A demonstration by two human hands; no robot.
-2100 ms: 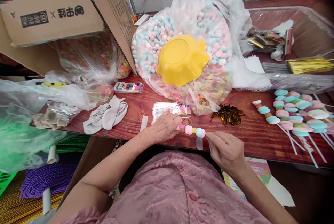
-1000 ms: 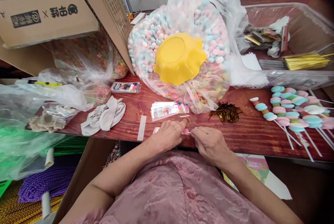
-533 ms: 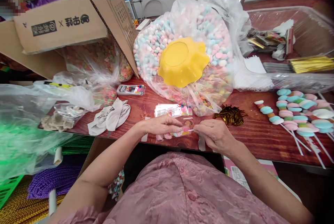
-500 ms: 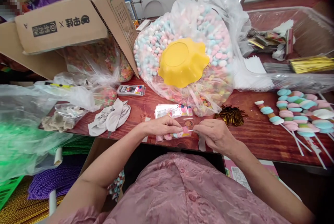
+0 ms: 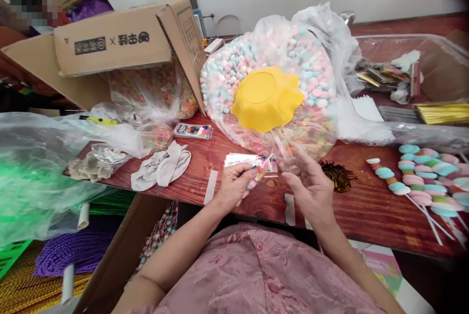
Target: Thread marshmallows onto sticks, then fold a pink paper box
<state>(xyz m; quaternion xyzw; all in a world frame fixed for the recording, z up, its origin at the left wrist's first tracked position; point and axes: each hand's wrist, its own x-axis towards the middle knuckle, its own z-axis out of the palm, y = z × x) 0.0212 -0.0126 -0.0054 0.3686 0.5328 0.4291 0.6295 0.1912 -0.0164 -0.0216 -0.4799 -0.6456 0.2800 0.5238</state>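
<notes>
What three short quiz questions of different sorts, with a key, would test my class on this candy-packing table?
1. True or false: the yellow bowl stands upright on the bare table.
2. Which hand grips the wrapped candy stick? A) the left hand B) the right hand C) neither
3. Fill in: the finished candy sticks lie on the person's ______ side of the table.

Key
1. False: it sits upside down on the big bag of candy.
2. A; the right hand is open beside it, fingers spread.
3. right
</notes>
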